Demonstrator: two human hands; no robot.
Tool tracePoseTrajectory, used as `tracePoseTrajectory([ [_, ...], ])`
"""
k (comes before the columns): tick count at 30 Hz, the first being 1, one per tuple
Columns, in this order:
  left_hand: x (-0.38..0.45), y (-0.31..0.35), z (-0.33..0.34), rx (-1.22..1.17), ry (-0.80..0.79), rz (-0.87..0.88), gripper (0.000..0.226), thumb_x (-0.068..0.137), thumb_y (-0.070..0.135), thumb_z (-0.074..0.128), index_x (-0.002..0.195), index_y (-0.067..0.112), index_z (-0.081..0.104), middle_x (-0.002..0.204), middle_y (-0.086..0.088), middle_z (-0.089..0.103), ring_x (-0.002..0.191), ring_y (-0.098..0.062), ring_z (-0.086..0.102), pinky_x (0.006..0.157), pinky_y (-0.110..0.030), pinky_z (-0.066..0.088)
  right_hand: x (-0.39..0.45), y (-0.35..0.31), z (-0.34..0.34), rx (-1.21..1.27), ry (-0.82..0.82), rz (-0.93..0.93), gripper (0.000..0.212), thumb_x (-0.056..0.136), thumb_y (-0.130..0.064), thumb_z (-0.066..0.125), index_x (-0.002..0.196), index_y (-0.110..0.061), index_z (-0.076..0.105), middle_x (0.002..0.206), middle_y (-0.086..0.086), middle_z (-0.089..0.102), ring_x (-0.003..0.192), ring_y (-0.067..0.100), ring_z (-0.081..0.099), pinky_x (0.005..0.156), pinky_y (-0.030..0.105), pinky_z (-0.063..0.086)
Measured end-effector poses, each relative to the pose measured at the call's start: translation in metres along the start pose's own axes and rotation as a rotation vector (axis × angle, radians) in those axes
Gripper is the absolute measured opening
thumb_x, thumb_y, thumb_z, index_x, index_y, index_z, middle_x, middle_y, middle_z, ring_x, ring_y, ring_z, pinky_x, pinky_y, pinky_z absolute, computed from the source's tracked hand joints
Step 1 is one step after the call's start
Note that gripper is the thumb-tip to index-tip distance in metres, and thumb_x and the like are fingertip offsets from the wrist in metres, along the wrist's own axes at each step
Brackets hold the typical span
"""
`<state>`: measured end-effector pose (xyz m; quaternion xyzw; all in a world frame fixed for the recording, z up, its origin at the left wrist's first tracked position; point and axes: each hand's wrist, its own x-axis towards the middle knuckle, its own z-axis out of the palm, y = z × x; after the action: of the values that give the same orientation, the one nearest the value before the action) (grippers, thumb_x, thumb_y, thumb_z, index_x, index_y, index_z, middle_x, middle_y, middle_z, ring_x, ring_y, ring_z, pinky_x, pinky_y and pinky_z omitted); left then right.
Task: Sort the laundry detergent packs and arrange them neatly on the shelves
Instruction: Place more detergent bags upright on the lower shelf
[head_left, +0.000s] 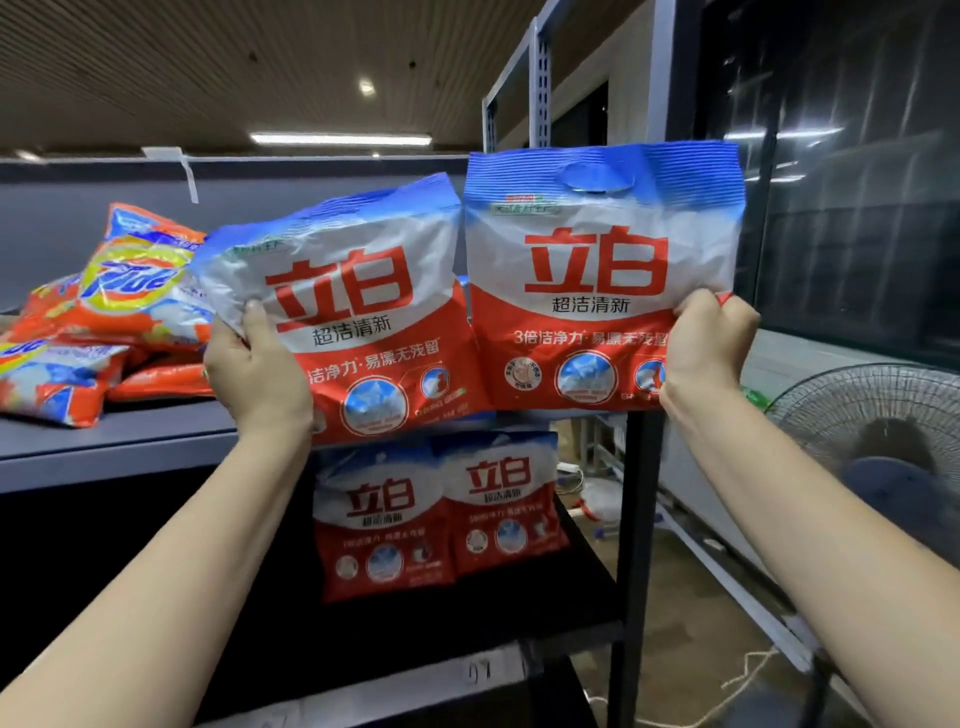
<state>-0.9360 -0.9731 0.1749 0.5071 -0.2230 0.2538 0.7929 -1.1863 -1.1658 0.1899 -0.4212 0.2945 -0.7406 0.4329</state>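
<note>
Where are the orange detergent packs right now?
In the head view, the orange packs lie in a loose pile at the left of the upper shelf, beside the pack in the left hand.

Upper shelf: left part blocked by a loose heap of orange packs; bare shelf board lay between that heap and the two raised red-and-white packs. Lower shelf: two upright red-and-white packs stood side by side at the right; dark open room to their left. Black upright post closed the right edge. Floor fan stood beyond it.
</note>
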Motion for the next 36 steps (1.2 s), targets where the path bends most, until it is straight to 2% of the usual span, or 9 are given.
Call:
tracePoseTrajectory([
  [4, -0.021, -0.004, -0.025, -0.082, -0.041, -0.103, 0.013, 0.091, 0.026, 0.048, 0.093, 0.022, 0.061, 0.092, 0.001, 0.065, 0.087, -0.015, 0.059, 0.08, -0.032, 0.048, -0.01, 0.016, -0.022, 0.026, -0.003, 0.112, 0.027, 0.072, 0.0, 0.042, 0.052, -0.018, 0.043, 0.054, -0.009, 0.047, 0.048, 0.006, 0.044, 0.051, 0.022, 0.034],
  [9, -0.056, -0.022, -0.049, -0.135, -0.036, -0.22, 0.022, 0.091, 0.014, 0.051, 0.075, 0.024, 0.063, 0.062, 0.021, 0.065, 0.062, 0.005, 0.059, 0.061, -0.018, 0.049, -0.024, 0.046, -0.049, 0.01, -0.077, 0.205, 0.023, 0.073, 0.002, 0.041, 0.062, -0.016, 0.049, 0.06, -0.004, 0.053, 0.051, 0.009, 0.052, 0.05, 0.021, 0.04],
  [11, -0.068, -0.031, -0.061, -0.134, -0.025, -0.28, 0.022, 0.087, 0.015, 0.054, 0.068, 0.022, 0.063, 0.063, 0.015, 0.066, 0.064, -0.002, 0.06, 0.064, -0.022, 0.05, -0.027, 0.059, -0.059, 0.023, -0.103, 0.209, 0.025, 0.072, 0.005, 0.04, 0.065, -0.017, 0.05, 0.064, -0.003, 0.054, 0.054, 0.008, 0.052, 0.049, 0.019, 0.039],
  [14, -0.088, -0.049, -0.079, -0.082, -0.02, -0.35, 0.02, 0.086, 0.016, 0.055, 0.069, 0.022, 0.062, 0.072, 0.004, 0.064, 0.068, -0.011, 0.061, 0.066, -0.028, 0.051, -0.038, 0.086, -0.072, -0.079, -0.128, 0.216, 0.031, 0.067, 0.004, 0.041, 0.047, -0.019, 0.047, 0.054, -0.01, 0.047, 0.054, 0.009, 0.043, 0.051, 0.023, 0.032],
  [20, -0.122, -0.091, -0.109, 0.142, -0.056, -0.445, 0.024, 0.089, 0.019, 0.054, 0.065, 0.019, 0.055, 0.063, 0.003, 0.059, 0.047, 0.001, 0.058, 0.044, -0.015, 0.046, -0.072, 0.158, -0.09, -0.261, -0.209, 0.29, 0.027, 0.071, 0.001, 0.04, 0.052, -0.018, 0.044, 0.058, -0.003, 0.049, 0.06, 0.016, 0.046, 0.056, 0.029, 0.035],
  [25, -0.132, -0.139, -0.126, 0.346, -0.18, -0.567, 0.024, 0.095, 0.023, 0.05, 0.082, 0.004, 0.058, 0.07, -0.008, 0.061, 0.064, -0.023, 0.059, 0.064, -0.032, 0.046, -0.083, 0.212, -0.091, -0.416, -0.185, 0.443, 0.021, 0.072, 0.001, 0.041, 0.058, -0.012, 0.051, 0.062, 0.005, 0.06, 0.061, 0.025, 0.055, 0.057, 0.031, 0.044],
  [28, -0.124, -0.16, -0.128, 0.329, -0.175, -0.654, 0.017, 0.095, 0.02, 0.049, 0.096, 0.006, 0.058, 0.089, -0.02, 0.065, 0.076, -0.032, 0.063, 0.071, -0.038, 0.051, -0.085, 0.237, -0.082, -0.432, -0.094, 0.558, 0.023, 0.074, 0.0, 0.04, 0.057, -0.013, 0.047, 0.061, 0.008, 0.052, 0.055, 0.024, 0.047, 0.057, 0.034, 0.038],
  [33, -0.1, -0.191, -0.103, 0.269, -0.142, -0.781, 0.037, 0.096, 0.027, 0.053, 0.127, 0.007, 0.054, 0.11, -0.016, 0.062, 0.098, -0.034, 0.061, 0.086, -0.046, 0.049, -0.079, 0.265, -0.056, -0.406, -0.085, 0.603, 0.015, 0.089, -0.001, 0.043, 0.089, -0.007, 0.057, 0.076, 0.007, 0.054, 0.069, 0.024, 0.052, 0.069, 0.033, 0.043],
  [36, -0.091, -0.21, -0.089, 0.267, -0.162, -0.834, 0.042, 0.098, 0.026, 0.05, 0.129, -0.002, 0.051, 0.125, -0.026, 0.056, 0.105, -0.042, 0.057, 0.094, -0.048, 0.045, -0.074, 0.278, -0.041, -0.358, -0.107, 0.621, 0.022, 0.092, -0.003, 0.044, 0.077, -0.015, 0.054, 0.074, 0.005, 0.056, 0.063, 0.019, 0.053, 0.06, 0.029, 0.044],
])
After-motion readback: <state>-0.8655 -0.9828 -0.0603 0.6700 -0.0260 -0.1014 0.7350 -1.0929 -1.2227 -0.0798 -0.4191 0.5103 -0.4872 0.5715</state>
